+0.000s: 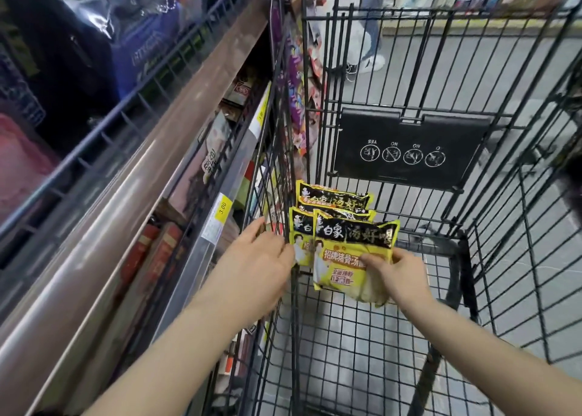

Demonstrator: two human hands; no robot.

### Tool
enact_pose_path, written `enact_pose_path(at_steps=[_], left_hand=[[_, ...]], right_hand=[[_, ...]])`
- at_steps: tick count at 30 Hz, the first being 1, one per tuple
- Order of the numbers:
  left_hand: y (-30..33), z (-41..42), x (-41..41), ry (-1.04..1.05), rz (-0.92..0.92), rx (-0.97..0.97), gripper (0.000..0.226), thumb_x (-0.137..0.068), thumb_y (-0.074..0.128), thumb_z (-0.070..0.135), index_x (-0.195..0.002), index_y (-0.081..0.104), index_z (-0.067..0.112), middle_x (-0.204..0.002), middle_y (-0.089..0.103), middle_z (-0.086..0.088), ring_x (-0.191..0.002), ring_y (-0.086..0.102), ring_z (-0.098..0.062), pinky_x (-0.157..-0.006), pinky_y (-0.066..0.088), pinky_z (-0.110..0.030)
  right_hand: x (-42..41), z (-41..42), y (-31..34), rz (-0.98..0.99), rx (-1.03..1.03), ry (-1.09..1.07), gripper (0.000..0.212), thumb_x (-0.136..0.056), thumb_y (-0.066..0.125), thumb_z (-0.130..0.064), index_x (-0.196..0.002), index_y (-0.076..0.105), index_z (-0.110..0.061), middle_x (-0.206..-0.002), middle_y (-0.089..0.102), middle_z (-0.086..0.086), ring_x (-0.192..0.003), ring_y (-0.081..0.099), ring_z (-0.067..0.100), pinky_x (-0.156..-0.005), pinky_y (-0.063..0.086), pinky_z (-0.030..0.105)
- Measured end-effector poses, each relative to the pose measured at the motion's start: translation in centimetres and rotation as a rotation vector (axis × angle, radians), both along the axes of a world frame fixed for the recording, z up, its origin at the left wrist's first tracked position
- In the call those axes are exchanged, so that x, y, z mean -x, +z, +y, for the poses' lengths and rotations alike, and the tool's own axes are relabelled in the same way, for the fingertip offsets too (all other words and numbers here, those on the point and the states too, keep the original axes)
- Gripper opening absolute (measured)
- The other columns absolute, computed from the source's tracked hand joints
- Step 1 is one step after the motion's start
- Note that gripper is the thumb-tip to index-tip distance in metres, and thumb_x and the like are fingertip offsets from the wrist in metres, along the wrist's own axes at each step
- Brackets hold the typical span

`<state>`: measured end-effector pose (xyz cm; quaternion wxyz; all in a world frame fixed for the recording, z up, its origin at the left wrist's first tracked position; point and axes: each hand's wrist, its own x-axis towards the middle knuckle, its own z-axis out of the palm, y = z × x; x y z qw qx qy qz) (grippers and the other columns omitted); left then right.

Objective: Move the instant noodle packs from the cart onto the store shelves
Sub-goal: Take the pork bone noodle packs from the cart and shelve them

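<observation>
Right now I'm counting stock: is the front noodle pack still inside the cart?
Inside. The front noodle pack sits within the cart walls, gripped by the right hand.

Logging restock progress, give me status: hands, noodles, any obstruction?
Right hand grips front noodle pack inside cart. Left hand open, touching second pack. Cart's wire side stands between packs and shelves.

Yellow plastic noodle packs point(352, 251) banded in black are seen inside a black wire cart point(409, 53); yellow price tags point(223, 209) are displayed.

Rear noodle packs point(333, 199) half-hidden behind the front pack point(352, 251); shelf goods point(78, 37) blurred; forearms cut off below.
</observation>
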<state>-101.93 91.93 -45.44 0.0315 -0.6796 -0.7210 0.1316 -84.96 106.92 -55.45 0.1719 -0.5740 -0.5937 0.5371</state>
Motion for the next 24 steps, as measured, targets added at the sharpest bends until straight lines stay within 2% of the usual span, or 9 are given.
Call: enact_pose_path(at_steps=[2, 3, 5, 7, 10, 14, 18, 20, 24], left_hand=[[0.4, 0.7, -1.1, 0.049, 0.019, 0.143, 0.037, -0.086, 0.054, 0.029, -0.119, 0.055, 0.014, -0.112, 0.06, -0.004, -0.111, 0.053, -0.024, -0.114, 0.015, -0.048], [0.3, 1.1, -1.6, 0.077, -0.045, 0.146, 0.04, -0.091, 0.047, 0.031, -0.128, 0.047, 0.014, -0.123, 0.054, -0.005, -0.12, 0.047, -0.024, -0.115, 0.014, -0.047], [-0.1, 2.2, -2.8, 0.188, -0.232, 0.127, 0.047, -0.095, 0.039, 0.035, -0.137, 0.036, 0.015, -0.136, 0.046, -0.005, -0.126, 0.041, -0.024, -0.111, 0.025, -0.039], [-1.4, 3.6, -3.5, 0.297, -0.388, 0.119, 0.051, -0.095, 0.041, 0.036, -0.139, 0.033, 0.013, -0.139, 0.043, -0.006, -0.126, 0.043, -0.025, -0.104, 0.035, -0.036], [-4.2, 5.8, -3.5, 0.497, -0.604, 0.15, 0.053, -0.093, 0.047, 0.035, -0.138, 0.033, 0.01, -0.14, 0.039, -0.008, -0.126, 0.043, -0.026, -0.101, 0.039, -0.038], [-8.8, 8.4, -2.6, 0.749, -0.856, 0.098, 0.048, -0.091, 0.055, 0.026, -0.129, 0.039, 0.001, -0.135, 0.043, -0.015, -0.121, 0.045, -0.029, -0.098, 0.038, -0.032], [-12.3, 9.8, -1.5, 0.965, -1.031, -0.006, 0.056, -0.092, 0.056, 0.02, -0.136, 0.029, -0.003, -0.139, 0.04, -0.018, -0.117, 0.046, -0.026, -0.085, 0.036, -0.023], [-13.9, 10.4, -1.1, 1.034, -1.078, -0.039, 0.062, -0.093, 0.056, 0.021, -0.14, 0.023, -0.004, -0.143, 0.036, -0.019, -0.127, 0.041, -0.028, -0.094, 0.035, -0.026], [-16.6, 11.6, -0.6, 1.076, -1.134, -0.093, 0.082, -0.088, 0.062, 0.021, -0.146, 0.009, -0.003, -0.152, 0.022, -0.02, -0.14, 0.023, -0.031, -0.115, 0.023, -0.041]], right_hand=[[-1.7, 1.4, 2.2, 0.002, -0.015, -0.007, 0.008, -0.08, 0.073, -0.015, -0.076, 0.066, -0.017, -0.078, 0.067, 0.003, -0.069, 0.063, 0.016, -0.066, 0.053, 0.032], [-2.5, 2.1, 3.1, 0.003, -0.011, -0.01, 0.005, -0.08, 0.072, -0.015, -0.08, 0.067, -0.015, -0.081, 0.068, 0.004, -0.071, 0.064, 0.017, -0.065, 0.054, 0.033], [-4.1, 3.2, 4.7, 0.016, 0.011, -0.036, 0.006, -0.083, 0.07, -0.015, -0.086, 0.066, -0.012, -0.086, 0.07, 0.006, -0.074, 0.066, 0.02, -0.059, 0.052, 0.031], [-5.4, 4.0, 5.7, 0.035, 0.016, -0.085, 0.009, -0.084, 0.069, -0.014, -0.091, 0.066, -0.009, -0.087, 0.07, 0.007, -0.071, 0.066, 0.019, -0.051, 0.05, 0.027], [-6.8, 4.6, 6.6, 0.06, 0.019, -0.129, 0.009, -0.084, 0.068, -0.013, -0.092, 0.064, -0.009, -0.08, 0.067, 0.0, -0.065, 0.063, 0.013, -0.04, 0.047, 0.019], [-8.0, 5.2, 6.6, 0.075, 0.027, -0.149, 0.011, -0.083, 0.069, -0.015, -0.092, 0.064, -0.011, -0.085, 0.068, 0.003, -0.071, 0.064, 0.018, -0.054, 0.047, 0.027], [-8.1, 5.6, 6.2, 0.104, 0.04, -0.182, 0.008, -0.081, 0.071, -0.013, -0.085, 0.065, -0.012, -0.082, 0.068, 0.001, -0.07, 0.065, 0.018, -0.058, 0.05, 0.029], [-8.0, 5.8, 6.0, 0.084, 0.031, -0.177, 0.007, -0.08, 0.072, -0.015, -0.08, 0.065, -0.015, -0.082, 0.07, 0.002, -0.072, 0.067, 0.02, -0.064, 0.053, 0.033], [-7.8, 6.0, 5.8, 0.076, 0.035, -0.187, 0.009, -0.079, 0.073, -0.02, -0.085, 0.068, -0.015, -0.083, 0.073, 0.001, -0.077, 0.07, 0.022, -0.074, 0.056, 0.04]])
